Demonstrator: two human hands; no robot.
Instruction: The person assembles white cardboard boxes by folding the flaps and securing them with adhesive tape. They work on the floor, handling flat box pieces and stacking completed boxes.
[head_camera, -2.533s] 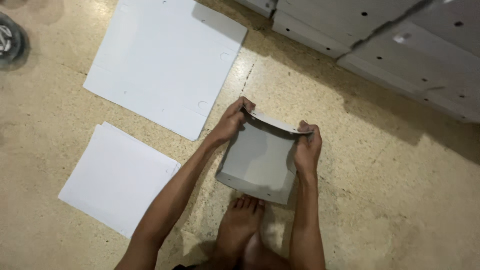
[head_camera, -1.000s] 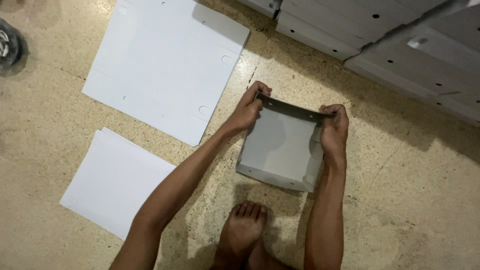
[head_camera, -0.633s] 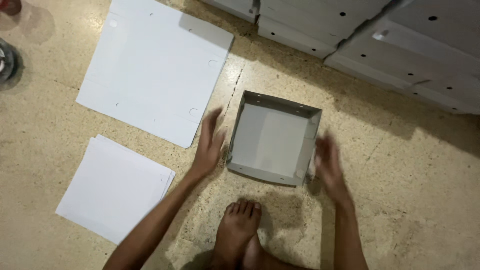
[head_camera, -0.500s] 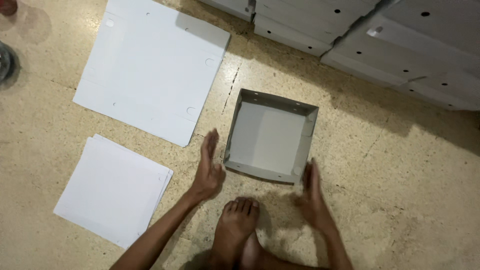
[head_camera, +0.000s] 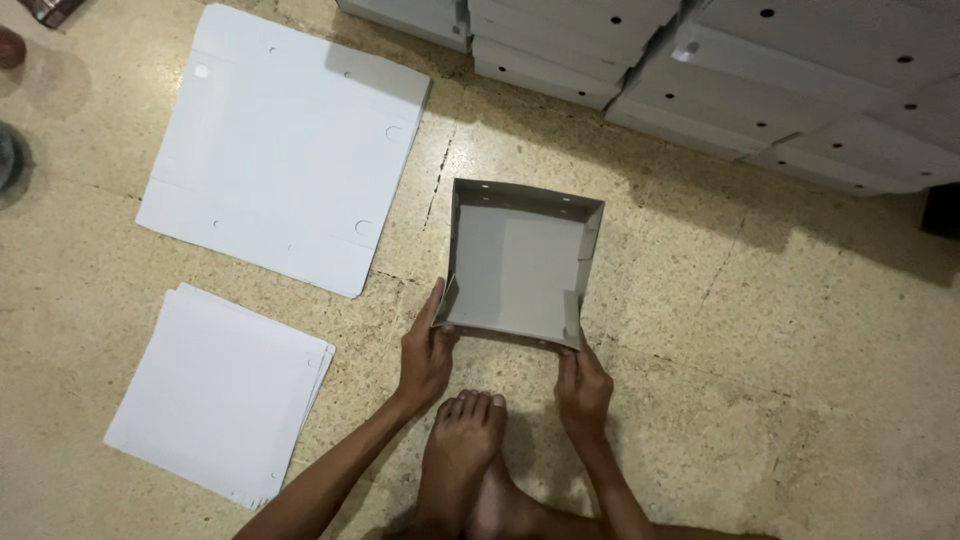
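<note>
With both hands pinching the near corners of the grey cardboard tray (head_camera: 520, 265), left hand (head_camera: 425, 355) and right hand (head_camera: 583, 385) should fold the near flap up evenly, tray flat on the floor (head_camera: 780, 380).

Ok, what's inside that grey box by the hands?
Nothing: the box shows only its bare grey floor and walls. The left hand and right hand touch its near corners. The floor under it is covered.
</note>
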